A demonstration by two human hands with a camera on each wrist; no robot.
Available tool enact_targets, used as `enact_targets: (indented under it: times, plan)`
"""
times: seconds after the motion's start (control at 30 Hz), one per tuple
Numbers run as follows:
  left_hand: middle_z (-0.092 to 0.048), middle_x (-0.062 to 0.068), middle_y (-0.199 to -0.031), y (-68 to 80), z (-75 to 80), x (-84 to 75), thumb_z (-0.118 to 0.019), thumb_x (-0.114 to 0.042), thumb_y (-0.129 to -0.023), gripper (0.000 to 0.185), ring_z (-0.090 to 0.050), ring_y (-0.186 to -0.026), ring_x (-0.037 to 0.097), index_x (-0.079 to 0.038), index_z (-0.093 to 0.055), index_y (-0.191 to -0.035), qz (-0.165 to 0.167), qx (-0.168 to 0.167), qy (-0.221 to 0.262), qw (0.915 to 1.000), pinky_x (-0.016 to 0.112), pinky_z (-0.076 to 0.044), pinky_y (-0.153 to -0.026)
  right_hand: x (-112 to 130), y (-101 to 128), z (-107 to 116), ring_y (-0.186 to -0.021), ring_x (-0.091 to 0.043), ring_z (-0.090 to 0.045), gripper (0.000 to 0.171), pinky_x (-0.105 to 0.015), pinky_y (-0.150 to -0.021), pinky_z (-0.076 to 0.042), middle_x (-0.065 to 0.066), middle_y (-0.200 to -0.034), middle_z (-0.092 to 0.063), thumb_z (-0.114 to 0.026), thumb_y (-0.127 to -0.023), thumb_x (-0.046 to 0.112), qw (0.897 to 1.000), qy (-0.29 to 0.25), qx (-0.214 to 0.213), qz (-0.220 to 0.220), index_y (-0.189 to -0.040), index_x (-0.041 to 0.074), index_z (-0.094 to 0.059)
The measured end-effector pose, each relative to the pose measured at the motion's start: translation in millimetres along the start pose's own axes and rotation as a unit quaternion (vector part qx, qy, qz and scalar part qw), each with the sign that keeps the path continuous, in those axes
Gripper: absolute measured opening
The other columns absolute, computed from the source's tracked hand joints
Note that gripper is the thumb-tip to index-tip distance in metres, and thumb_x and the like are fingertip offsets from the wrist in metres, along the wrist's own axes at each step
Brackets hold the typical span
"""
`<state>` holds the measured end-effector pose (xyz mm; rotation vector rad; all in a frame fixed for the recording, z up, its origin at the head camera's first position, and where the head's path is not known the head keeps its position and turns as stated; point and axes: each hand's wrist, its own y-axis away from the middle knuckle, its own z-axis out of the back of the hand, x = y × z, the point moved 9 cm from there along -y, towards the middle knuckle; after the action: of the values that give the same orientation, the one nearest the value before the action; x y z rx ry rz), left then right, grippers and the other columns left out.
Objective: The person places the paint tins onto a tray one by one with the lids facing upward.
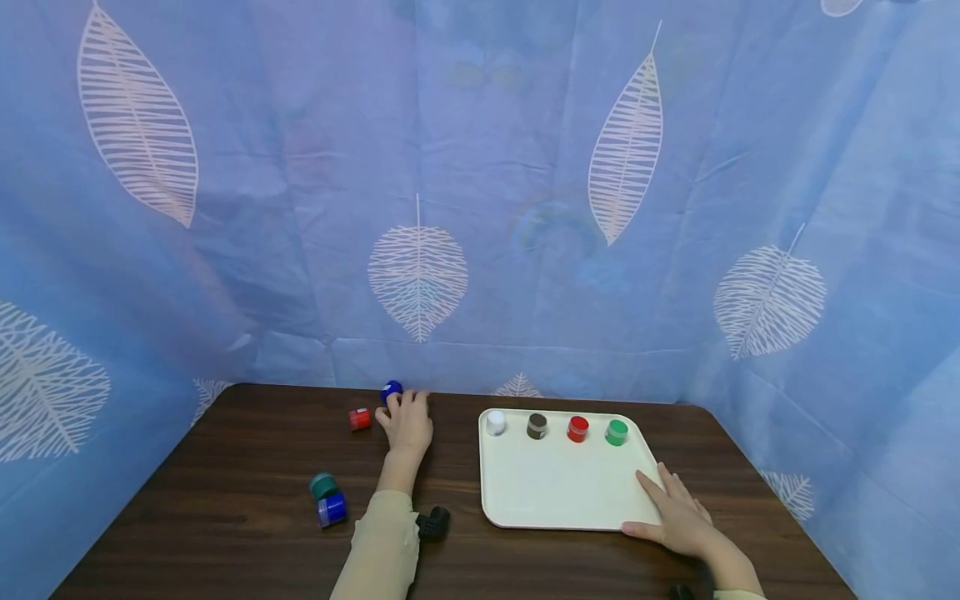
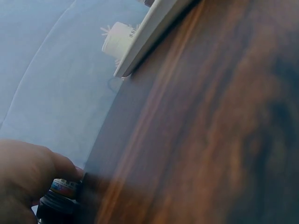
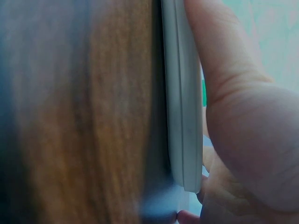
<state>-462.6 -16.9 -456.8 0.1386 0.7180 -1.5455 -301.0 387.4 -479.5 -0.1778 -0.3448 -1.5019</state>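
Note:
At the table's far edge, my left hand (image 1: 407,423) has its fingers bent at a blue paint jar (image 1: 391,390). In the left wrist view, curled fingers (image 2: 60,165) lie over a jar that looks dark in shadow, its label partly showing. My right hand (image 1: 678,515) rests at the near right corner of a white tray (image 1: 562,492), fingers spread and fairly straight; its thumb (image 3: 229,51) lies along the tray edge. Along the tray's far side stand a white jar (image 1: 496,422), a dark brown jar (image 1: 537,426), a red jar (image 1: 577,429) and a green jar (image 1: 617,432).
Left of my left hand, a red jar (image 1: 360,418) lies on the dark wooden table (image 1: 225,500). Nearer me, a teal-lidded jar (image 1: 323,485) and another blue jar (image 1: 332,509) sit against each other. A blue leaf-patterned curtain (image 1: 495,275) hangs behind and beside the table.

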Motion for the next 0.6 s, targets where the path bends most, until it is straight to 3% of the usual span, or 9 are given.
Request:
enact_targets:
  times: [0.33,0.6]
  plan:
    - [-0.062,0.013,-0.117,1.0,3.6,0.8,-0.070,-0.005,-0.085,0.031,-0.040,-0.122,0.039,-0.012,-0.067,-0.116,0.001,-0.014,-0.002,0.9999,0.060,-0.023,-0.095,-1.4,-0.7,-0.9,-0.136,-0.066,-0.011,0.095,-0.082,-0.095,-0.021,-0.042,-0.152,-0.007,-0.069,-0.082,0.056,1.000,0.002,-0.004,0.002,-0.150,0.000,-0.031]
    - [-0.066,0.011,-0.112,-1.7,7.9,-5.3,-0.078,-0.017,-0.083,0.033,-0.045,-0.117,0.036,-0.012,-0.066,-0.112,-0.017,-0.029,0.017,0.9993,0.058,-0.024,-0.093,-1.6,-0.6,-0.9,-0.136,-0.066,-0.009,0.096,-0.082,-0.095,-0.020,-0.042,-0.152,-0.006,-0.068,-0.083,0.056,1.000,-0.003,0.002,-0.003,-0.150,0.000,-0.030]
